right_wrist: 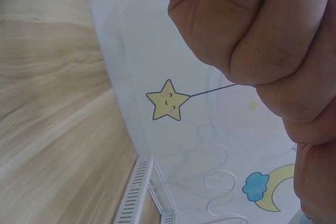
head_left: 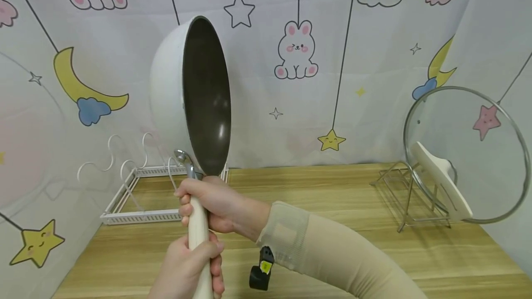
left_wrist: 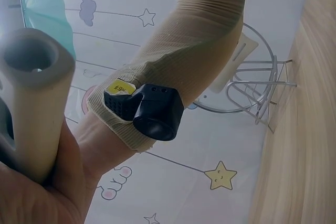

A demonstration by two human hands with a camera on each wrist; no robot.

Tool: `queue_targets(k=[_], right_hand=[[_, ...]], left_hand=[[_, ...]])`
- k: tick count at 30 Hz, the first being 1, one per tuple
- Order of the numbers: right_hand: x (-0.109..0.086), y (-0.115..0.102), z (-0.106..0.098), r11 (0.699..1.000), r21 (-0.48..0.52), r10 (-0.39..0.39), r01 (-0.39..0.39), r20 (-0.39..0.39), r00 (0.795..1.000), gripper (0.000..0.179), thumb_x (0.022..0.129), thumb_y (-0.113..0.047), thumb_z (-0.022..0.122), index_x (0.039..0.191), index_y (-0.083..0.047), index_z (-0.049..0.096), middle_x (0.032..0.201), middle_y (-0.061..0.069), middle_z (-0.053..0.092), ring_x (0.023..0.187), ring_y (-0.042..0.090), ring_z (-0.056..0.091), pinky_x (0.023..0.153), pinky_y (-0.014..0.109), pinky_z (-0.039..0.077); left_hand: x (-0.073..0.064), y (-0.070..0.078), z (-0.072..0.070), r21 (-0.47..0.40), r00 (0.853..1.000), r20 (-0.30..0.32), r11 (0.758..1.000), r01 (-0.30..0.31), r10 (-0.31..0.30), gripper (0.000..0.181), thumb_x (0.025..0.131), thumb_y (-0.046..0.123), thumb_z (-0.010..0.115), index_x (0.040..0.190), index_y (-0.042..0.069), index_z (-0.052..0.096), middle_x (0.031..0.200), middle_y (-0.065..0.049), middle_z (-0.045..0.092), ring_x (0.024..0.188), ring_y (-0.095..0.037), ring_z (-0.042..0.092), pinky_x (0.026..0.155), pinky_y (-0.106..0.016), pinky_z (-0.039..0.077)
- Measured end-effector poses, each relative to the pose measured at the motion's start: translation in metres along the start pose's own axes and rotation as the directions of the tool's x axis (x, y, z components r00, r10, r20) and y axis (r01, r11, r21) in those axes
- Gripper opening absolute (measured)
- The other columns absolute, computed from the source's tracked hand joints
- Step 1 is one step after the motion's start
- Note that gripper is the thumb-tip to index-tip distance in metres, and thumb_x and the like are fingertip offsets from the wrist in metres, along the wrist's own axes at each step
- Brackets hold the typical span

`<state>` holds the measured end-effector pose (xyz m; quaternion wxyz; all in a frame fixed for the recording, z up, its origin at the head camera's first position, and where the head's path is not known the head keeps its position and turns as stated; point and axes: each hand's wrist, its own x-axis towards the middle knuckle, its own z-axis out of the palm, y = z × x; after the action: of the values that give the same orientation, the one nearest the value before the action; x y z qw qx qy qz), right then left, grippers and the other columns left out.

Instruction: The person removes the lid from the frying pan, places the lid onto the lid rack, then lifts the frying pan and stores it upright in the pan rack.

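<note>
A white frying pan with a dark inside is held up on edge in the head view, its open face turned right. My right hand grips the cream handle close to the pan, below its metal joint. Lower on the same handle, my left hand wraps its fingers round it. The hollow handle end shows in the left wrist view beside the left hand. Curled fingers of the right hand fill the upper right of the right wrist view, where the pan is hidden.
Behind the pan, a white wire rack stands on the wooden table. At the right, a glass lid with a cream handle leans in a metal stand. A patterned curtain hangs at the back.
</note>
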<state>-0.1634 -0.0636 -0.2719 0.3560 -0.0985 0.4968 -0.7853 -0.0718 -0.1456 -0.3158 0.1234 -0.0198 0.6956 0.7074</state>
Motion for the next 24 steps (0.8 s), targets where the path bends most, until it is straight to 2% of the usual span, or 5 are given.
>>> queue_targets(k=[16,24], right_hand=[[0.0031,0.0001,0.0025,1.0,-0.007,0.004,-0.004,0.013,1.0,0.023,0.08,-0.006,0.051,0.058,-0.012,0.045,0.054,-0.004,0.04,0.047,0.006,0.04,0.048,0.019,0.042],[0.0048,0.0011,0.0044,1.0,-0.001,0.008,-0.008,0.024,1.0,0.021,0.081,-0.006,0.05,0.061,-0.012,0.046,0.054,-0.005,0.04,0.048,0.006,0.039,0.049,0.018,0.042]], left_hand=[[-0.0013,0.0035,-0.0028,-0.026,0.999,-0.011,0.999,0.043,-0.043,0.017,0.087,0.02,0.059,0.083,0.007,0.049,0.053,0.002,0.053,0.042,-0.015,0.057,0.047,-0.035,0.052],[-0.0015,0.0025,-0.005,-0.01,0.999,-0.016,0.999,0.033,-0.033,0.016,0.088,0.02,0.057,0.083,0.008,0.048,0.053,0.002,0.053,0.042,-0.015,0.058,0.047,-0.034,0.051]])
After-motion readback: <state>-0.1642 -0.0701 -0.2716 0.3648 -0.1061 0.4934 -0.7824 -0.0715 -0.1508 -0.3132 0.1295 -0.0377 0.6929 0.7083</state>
